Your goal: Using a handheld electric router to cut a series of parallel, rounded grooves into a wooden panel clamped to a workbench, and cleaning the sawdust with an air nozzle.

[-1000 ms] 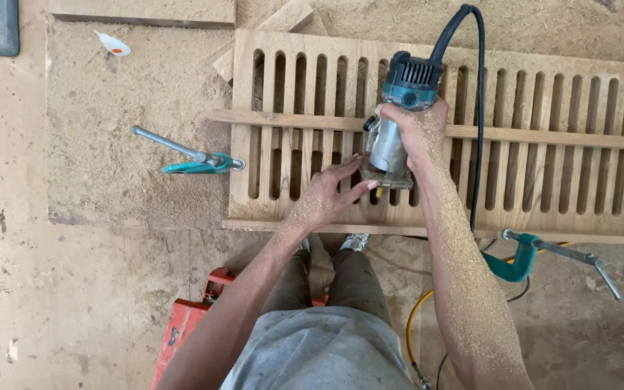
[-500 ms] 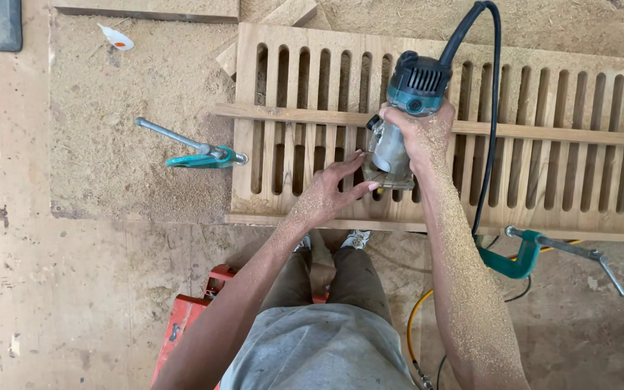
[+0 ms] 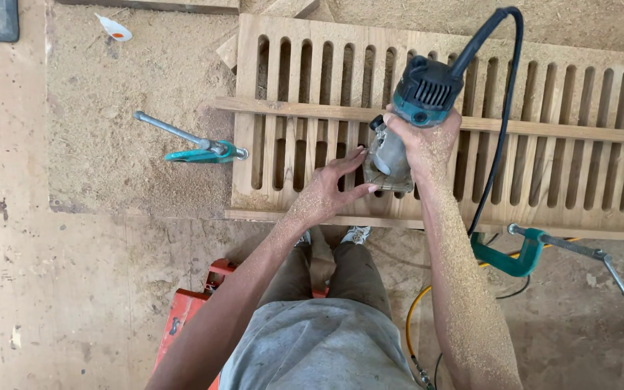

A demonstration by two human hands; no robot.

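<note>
Presently, item by item, as seen from my head camera.

Trim router [image 3: 407, 123]: teal cap, silver body, square clear base; stands upright on the slotted panel, just below the cross batten. A black cord [image 3: 501, 123] rises from its cap and loops down over the panel's near edge.

My right hand [image 3: 422, 148]: closed around the router body, forearm coated in sawdust.

My left hand [image 3: 330, 189]: open, fingers spread flat on the slats, fingertips touching the left side of the router base.

Slotted wooden panel [image 3: 572, 188]: pale wood, rows of long upright slots, lying flat on the bench and running off the right edge of view.

Cross batten [image 3: 297, 110]: thin strip laid across the panel lengthwise.

Clamps: one teal clamp [image 3: 195, 146] at the panel's left edge, lying on sawdust; another green clamp [image 3: 525, 253] at the near edge, right of my arm.

Red object [image 3: 189, 307]: on the floor by my left leg, partly hidden.

Yellow hose [image 3: 412, 325]: curving on the floor beneath my right arm.
</note>
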